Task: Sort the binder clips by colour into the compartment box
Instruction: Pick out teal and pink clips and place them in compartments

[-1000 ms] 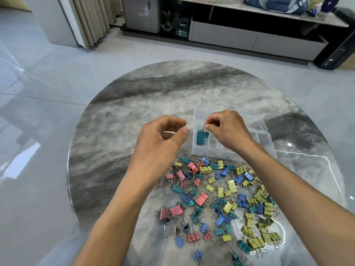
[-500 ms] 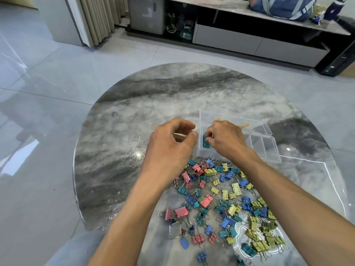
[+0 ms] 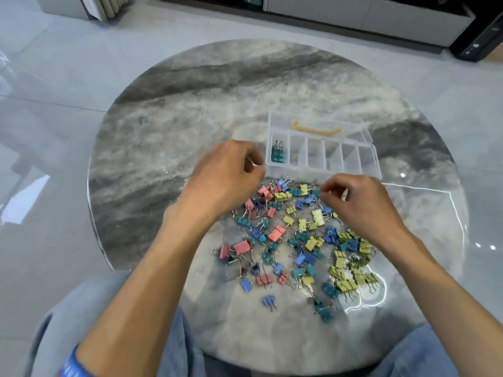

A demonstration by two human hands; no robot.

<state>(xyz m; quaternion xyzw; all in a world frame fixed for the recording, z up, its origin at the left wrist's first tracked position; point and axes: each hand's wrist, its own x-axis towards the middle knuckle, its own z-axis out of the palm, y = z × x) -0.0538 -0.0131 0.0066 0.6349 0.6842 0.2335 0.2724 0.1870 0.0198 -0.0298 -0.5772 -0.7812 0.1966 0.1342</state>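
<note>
A round marble table (image 3: 190, 110) fills the middle of the frame, grey and white, with a glossy top. Around it is a pale tiled floor (image 3: 54, 77), and along the upper edge runs a low cabinet (image 3: 353, 12). At the bottom of the frame are the person's knees in blue jeans (image 3: 81, 322).

Two bare forearms come in from the lower corners. The left hand (image 3: 226, 178) is in the centre of the frame, a little left of the box; its fingers are curled toward the thumb, and something thin and pale shows at the fingertips, but I cannot tell what it is or if the hand really holds it. The right hand (image 3: 359, 202) is right of centre, over the upper right edge of the pile; its fingers are also curled with thumb and forefinger close together, and I cannot tell if they pinch a clip.

The clear compartment box (image 3: 351, 170) lies just above the hands, lid open behind it, with a row of narrow compartments. In the leftmost compartment lie teal clips (image 3: 277, 155). A yellow handle (image 3: 315, 129) shows on the lid.

The pile of binder clips (image 3: 299, 240) is spread on the table below the box: pink, blue, teal and yellow, mixed, with many yellow ones at the lower right.

On the left wrist, at the lower left, is a blue wristband (image 3: 69, 367).
</note>
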